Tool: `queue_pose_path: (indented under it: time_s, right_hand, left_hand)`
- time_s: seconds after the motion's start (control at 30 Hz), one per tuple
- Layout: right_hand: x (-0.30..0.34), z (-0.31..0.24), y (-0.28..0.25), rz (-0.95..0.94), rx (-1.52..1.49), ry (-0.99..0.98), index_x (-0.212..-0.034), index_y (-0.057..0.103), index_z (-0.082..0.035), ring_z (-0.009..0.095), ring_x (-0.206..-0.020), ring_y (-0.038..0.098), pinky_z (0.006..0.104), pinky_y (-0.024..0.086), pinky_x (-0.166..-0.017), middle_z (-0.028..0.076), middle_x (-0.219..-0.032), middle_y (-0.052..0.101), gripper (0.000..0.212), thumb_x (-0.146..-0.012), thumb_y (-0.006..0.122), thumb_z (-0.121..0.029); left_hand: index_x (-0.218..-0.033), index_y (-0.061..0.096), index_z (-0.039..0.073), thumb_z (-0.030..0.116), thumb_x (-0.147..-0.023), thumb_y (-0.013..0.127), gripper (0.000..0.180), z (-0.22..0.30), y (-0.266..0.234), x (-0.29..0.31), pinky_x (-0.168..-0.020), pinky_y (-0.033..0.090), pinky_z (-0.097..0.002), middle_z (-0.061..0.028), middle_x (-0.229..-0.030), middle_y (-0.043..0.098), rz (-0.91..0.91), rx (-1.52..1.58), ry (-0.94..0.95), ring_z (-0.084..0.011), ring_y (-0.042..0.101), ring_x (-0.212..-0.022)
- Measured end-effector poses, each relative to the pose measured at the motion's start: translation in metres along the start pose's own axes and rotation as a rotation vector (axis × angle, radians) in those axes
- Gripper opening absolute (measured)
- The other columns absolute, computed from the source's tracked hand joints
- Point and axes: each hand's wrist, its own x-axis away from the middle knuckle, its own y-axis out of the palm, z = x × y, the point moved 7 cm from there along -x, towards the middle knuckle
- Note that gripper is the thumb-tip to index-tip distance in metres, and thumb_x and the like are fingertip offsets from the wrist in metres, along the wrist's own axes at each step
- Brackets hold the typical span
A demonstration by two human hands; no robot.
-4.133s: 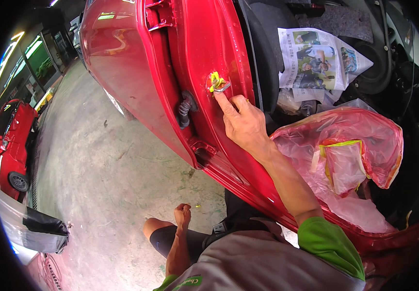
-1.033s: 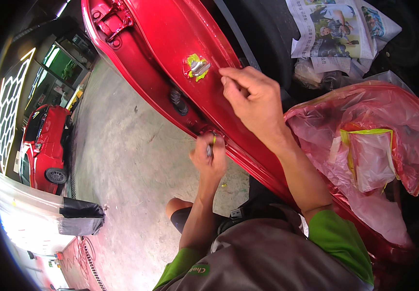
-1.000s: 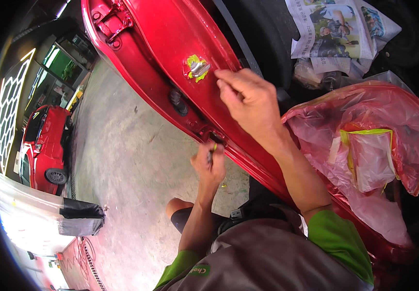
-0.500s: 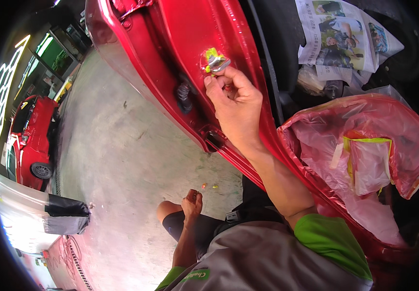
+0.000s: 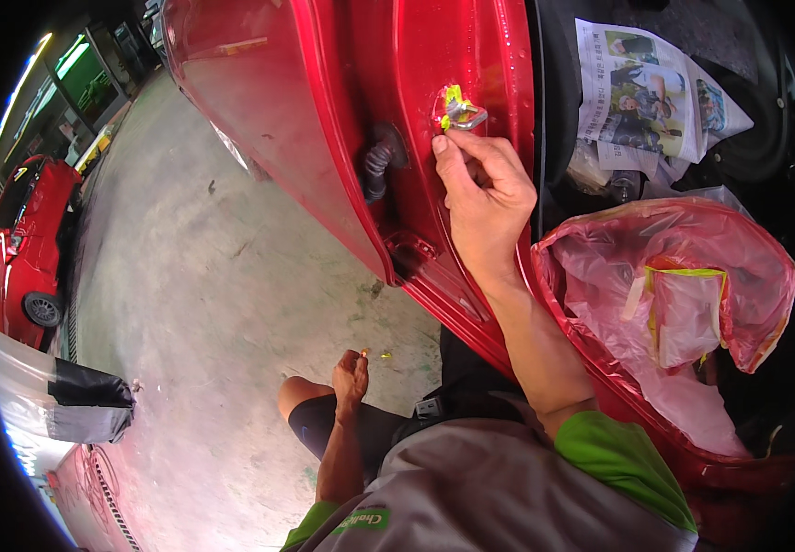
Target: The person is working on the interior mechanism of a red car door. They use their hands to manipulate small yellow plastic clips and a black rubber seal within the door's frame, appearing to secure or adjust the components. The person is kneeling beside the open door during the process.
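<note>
My right hand (image 5: 489, 193) reaches up to the red car's door frame (image 5: 416, 55), thumb and index finger pinched together. The pinch sits at the lower end of yellow-green masking tape (image 5: 454, 95). This tape is stuck in crumpled pieces around a metal door striker (image 5: 467, 118) that juts from the painted panel. My left hand (image 5: 351, 376) hangs closed beside my bent knee, and what it holds, if anything, I cannot make out. On the floor near it lies a small yellow scrap (image 5: 386, 355).
Pink-stained plastic sheeting (image 5: 581, 248) covers the seat area at right, with newspaper (image 5: 641, 97) beyond it. A black rubber boot (image 5: 379, 164) joins the open door (image 5: 250, 101) to the frame. Another red car (image 5: 29, 244) stands far left.
The view has shifted, so the car frame sits farther right. My right fingers have moved from across the striker to the tape's lower end. My left hand stays closed by the knee.
</note>
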Motion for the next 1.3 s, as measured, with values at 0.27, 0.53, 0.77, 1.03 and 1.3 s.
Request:
queue_pose_path:
  time_s: [0.27,0.53,0.77,1.03,1.3]
  right_hand:
    - [-0.021,0.024,0.004,-0.260,-0.101,0.209,-0.092,0.063,0.000,0.000,-0.065,0.050,0.0189,0.041,-0.055,-0.005,-0.077,0.059,0.009,-0.096,0.071,0.000]
    - [-0.008,0.010,-0.005,-0.186,-0.124,0.075,-0.101,0.068,0.007,0.007,-0.071,0.065,0.0233,0.052,-0.056,0.005,-0.091,0.067,0.009,-0.093,0.072,0.008]
    - [-0.021,0.001,-0.004,-0.296,0.132,-0.194,-0.099,0.066,0.007,0.009,-0.069,0.065,0.0240,0.051,-0.058,0.010,-0.089,0.067,0.011,-0.092,0.074,0.005]
    - [-0.031,0.008,-0.002,-0.533,0.041,0.187,-0.096,0.063,0.003,0.003,-0.070,0.057,0.0226,0.047,-0.061,0.002,-0.083,0.065,0.013,-0.101,0.068,-0.008]
    - [-0.036,0.015,-0.003,-0.632,0.032,0.358,-0.098,0.064,0.000,0.000,-0.066,0.049,0.0210,0.039,-0.055,-0.003,-0.077,0.060,0.018,-0.106,0.064,-0.016]
  left_hand:
    - [-0.095,0.066,0.001,0.032,-0.097,0.062,0.031,-0.006,-0.001,-0.010,-0.063,0.050,-0.0441,-0.0225,-0.072,0.066,-0.021,0.011,-0.024,-0.0342,0.067,-0.067]
    - [-0.096,0.066,0.000,0.032,-0.097,0.062,0.032,-0.007,0.009,-0.014,-0.063,0.050,-0.0448,-0.0226,-0.070,0.064,-0.006,-0.005,0.095,-0.0377,0.065,-0.065]
    - [-0.095,0.066,0.000,0.034,-0.098,0.063,0.035,-0.004,0.004,-0.007,-0.063,0.050,-0.0467,-0.0245,-0.074,0.065,-0.023,0.020,0.010,-0.0407,0.066,-0.067]
    - [-0.092,0.064,0.000,0.033,-0.098,0.059,0.034,0.001,0.004,-0.007,-0.052,0.046,-0.0310,-0.0046,-0.062,0.058,-0.020,0.012,0.114,-0.0124,0.056,-0.054]
    - [-0.088,0.065,0.001,0.035,-0.097,0.059,0.036,0.018,-0.004,-0.003,-0.054,0.049,-0.0325,-0.0069,-0.060,0.059,0.010,-0.077,0.192,-0.0151,0.060,-0.054]
